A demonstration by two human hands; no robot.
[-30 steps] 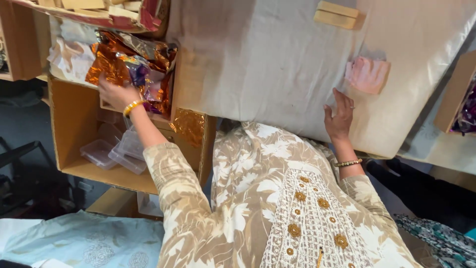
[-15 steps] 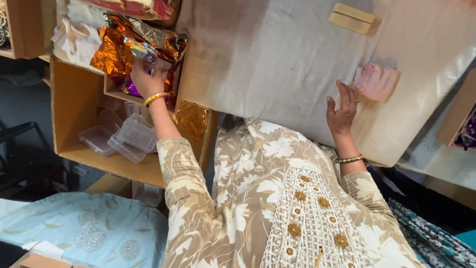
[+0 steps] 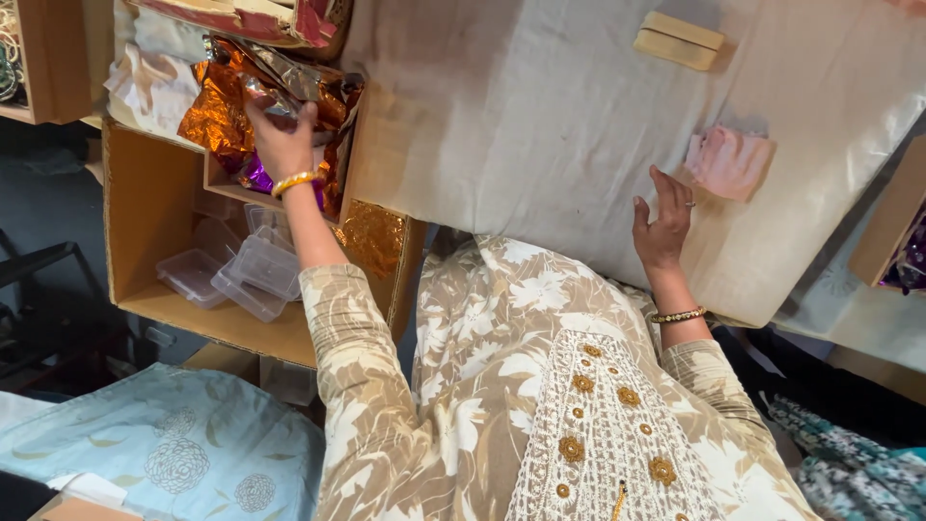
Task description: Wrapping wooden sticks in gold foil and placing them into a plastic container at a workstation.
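Head view: left hand (image 3: 280,140) is reaching up into the foil wrappers (image 3: 227,106), fingers seemingly closing on crinkled foil; right hand (image 3: 664,224) is resting spread on the cloth (image 3: 540,125).

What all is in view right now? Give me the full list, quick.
foil wrappers: a heap, orange, silver and purple, in the cardboard box
cardboard box: one, brown, left of the table
plastic containers: several, clear, lower in the box
table cloth: one, off-white, over the table
wooden block: one, pale, far edge of the table
pink cloth: one, on the table by the right hand
left hand: orange bangle, fingers in the foil wrappers
right hand: beaded bracelet, resting open on the table cloth
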